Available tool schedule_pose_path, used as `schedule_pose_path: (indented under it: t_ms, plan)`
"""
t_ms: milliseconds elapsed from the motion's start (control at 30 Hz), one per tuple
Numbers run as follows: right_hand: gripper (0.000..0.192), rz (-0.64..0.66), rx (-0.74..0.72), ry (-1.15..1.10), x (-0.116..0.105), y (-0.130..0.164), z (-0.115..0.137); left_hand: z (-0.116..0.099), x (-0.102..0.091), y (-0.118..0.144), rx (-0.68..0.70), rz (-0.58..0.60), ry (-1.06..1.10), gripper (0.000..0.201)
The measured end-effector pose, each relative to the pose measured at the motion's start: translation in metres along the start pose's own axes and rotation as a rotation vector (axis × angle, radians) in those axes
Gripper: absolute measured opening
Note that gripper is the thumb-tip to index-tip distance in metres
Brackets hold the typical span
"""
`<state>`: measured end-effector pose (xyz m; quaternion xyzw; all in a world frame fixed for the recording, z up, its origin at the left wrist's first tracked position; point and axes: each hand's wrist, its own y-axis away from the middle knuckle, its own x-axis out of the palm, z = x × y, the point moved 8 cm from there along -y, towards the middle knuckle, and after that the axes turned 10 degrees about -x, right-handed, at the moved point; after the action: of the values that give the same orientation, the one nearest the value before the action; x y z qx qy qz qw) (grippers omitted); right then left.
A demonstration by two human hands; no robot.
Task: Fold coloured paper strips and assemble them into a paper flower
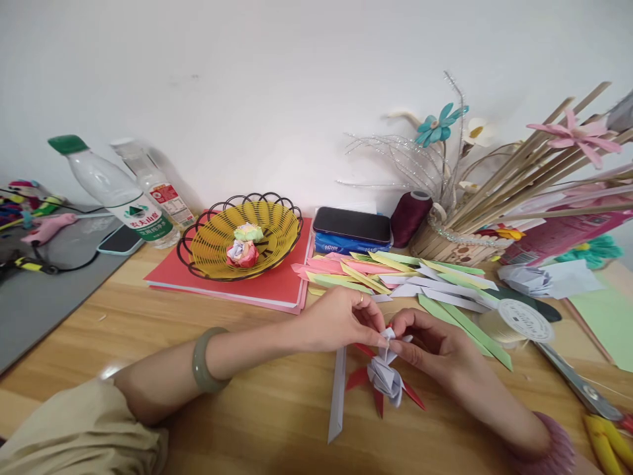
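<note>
Between both hands is a folded paper piece [386, 380], pale lilac in the middle with red pointed strips sticking out around it. My left hand [346, 318] pinches its upper part with thumb and forefinger. From the other side my right hand [435, 343] grips the same part, fingertips almost meeting the left ones. The fingers hide some of the folds. Just left of the piece, a long lilac paper strip [337, 399] lies or hangs close to it; whether it is joined on I cannot tell.
Behind the hands lies a pile of coloured paper strips [395, 274]. A yellow basket [212, 254] with paper balls rests on red paper [165, 270]. At right are a thread spool [519, 321], scissors [583, 386] and a flower holder [445, 244]. Bottles [116, 188] stand at left.
</note>
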<state>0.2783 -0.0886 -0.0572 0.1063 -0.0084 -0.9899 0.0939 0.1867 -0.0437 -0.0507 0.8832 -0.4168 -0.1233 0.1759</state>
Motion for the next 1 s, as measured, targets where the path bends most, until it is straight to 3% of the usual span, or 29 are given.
schedule_pose_path:
  t_ms: [500,700,1000]
  plan:
    - [0.021,-0.058,-0.080,0.126,-0.002,-0.001,0.009,0.002,0.002,0.002,0.010,-0.016,-0.034,0.012]
    - [0.020,-0.061,-0.069,0.105,-0.002,-0.001,0.008,0.010,0.005,-0.004,-0.028,0.062,-0.081,0.007]
    - [0.024,0.020,0.010,0.165,-0.002,-0.002,-0.006,0.008,-0.001,-0.004,0.031,-0.054,-0.098,0.012]
